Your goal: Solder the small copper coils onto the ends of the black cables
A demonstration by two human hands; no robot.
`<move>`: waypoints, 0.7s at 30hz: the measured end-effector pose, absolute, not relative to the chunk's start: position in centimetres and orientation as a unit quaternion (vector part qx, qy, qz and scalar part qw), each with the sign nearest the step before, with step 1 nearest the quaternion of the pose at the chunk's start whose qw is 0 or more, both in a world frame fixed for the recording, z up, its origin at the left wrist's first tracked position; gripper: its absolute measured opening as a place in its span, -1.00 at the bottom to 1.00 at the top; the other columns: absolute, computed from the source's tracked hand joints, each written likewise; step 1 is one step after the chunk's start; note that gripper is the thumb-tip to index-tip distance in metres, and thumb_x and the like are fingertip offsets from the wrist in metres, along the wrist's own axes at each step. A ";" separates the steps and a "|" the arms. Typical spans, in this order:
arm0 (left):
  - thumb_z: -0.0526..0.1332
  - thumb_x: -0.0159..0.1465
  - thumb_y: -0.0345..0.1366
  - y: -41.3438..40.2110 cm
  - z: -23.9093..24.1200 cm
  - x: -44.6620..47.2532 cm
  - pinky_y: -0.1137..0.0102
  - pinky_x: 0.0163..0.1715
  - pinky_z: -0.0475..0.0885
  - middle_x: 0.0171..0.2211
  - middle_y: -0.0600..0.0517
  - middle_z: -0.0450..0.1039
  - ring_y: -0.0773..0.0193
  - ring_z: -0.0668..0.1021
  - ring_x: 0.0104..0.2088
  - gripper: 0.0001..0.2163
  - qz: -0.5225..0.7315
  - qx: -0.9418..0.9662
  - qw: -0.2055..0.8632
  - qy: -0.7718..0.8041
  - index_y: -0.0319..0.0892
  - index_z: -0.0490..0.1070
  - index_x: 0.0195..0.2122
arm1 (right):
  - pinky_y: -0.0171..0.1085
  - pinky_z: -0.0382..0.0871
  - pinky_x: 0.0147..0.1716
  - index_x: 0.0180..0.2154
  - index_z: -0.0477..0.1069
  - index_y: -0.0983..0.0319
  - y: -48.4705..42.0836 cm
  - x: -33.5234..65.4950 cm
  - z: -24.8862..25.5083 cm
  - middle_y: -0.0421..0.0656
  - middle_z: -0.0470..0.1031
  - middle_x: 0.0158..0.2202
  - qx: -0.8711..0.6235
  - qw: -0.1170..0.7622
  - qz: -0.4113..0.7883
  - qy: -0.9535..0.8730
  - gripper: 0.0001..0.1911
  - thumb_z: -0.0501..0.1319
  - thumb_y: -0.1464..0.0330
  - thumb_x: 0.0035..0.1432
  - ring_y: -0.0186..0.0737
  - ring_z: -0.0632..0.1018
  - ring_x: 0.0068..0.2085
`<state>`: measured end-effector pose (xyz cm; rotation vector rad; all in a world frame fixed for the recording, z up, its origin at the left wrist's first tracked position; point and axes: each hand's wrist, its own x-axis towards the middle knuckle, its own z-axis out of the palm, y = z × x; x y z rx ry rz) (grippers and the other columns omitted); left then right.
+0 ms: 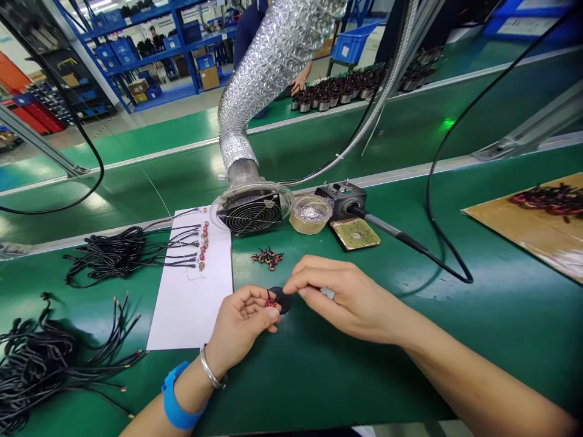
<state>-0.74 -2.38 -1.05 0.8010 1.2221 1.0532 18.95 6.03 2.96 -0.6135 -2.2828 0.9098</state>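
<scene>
The left hand pinches the red bit by the black disc, the right hand bends close but I can't tell if it grips anything, so this looks like fiddling with the bit, and the next move seems to need a steady pinch

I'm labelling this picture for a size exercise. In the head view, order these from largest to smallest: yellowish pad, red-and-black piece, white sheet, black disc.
1. White sheet
2. Yellowish pad
3. Black disc, partly hidden by the left hand
4. Red-and-black piece
</scene>
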 end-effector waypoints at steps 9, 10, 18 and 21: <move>0.40 0.13 -0.21 -2.8 -1.5 -0.7 0.44 -0.38 0.52 -0.39 0.00 0.53 0.36 0.55 -0.43 -0.72 0.434 0.382 0.613 0.538 -0.25 0.46 -0.22 | -0.40 0.35 -0.46 -0.05 0.41 0.26 5.7 18.5 2.8 -0.24 0.47 -0.42 -0.248 0.320 0.380 -0.832 -0.67 0.14 0.54 0.11 -0.40 0.43 -0.45; 0.40 0.13 -0.21 -2.8 -1.5 -0.7 0.44 -0.38 0.52 -0.39 0.00 0.53 0.36 0.55 -0.43 -0.73 0.433 0.385 0.612 0.538 -0.25 0.46 -0.22 | -0.40 0.35 -0.45 -0.05 0.40 0.26 5.7 18.5 2.8 -0.25 0.47 -0.43 -0.247 0.320 0.376 -0.834 -0.66 0.14 0.54 0.11 -0.40 0.43 -0.44; 0.40 0.13 -0.24 -2.9 -1.6 -0.5 0.44 -0.38 0.52 -0.40 0.01 0.51 0.37 0.52 -0.44 -0.73 0.429 0.387 0.610 0.542 -0.25 0.45 -0.21 | -0.37 0.36 -0.35 0.00 0.37 0.27 5.6 18.3 2.9 -0.25 0.49 -0.43 -0.226 0.319 0.342 -0.855 -0.62 0.14 0.55 0.12 -0.37 0.44 -0.39; 0.41 0.11 -0.23 -2.8 -1.4 -0.6 0.45 -0.39 0.52 -0.42 0.03 0.50 0.38 0.53 -0.45 -0.72 0.429 0.386 0.610 0.543 -0.25 0.45 -0.22 | -0.36 0.35 -0.37 0.00 0.38 0.26 5.7 18.2 2.6 -0.24 0.49 -0.43 -0.223 0.311 0.339 -0.859 -0.61 0.14 0.56 0.11 -0.34 0.45 -0.38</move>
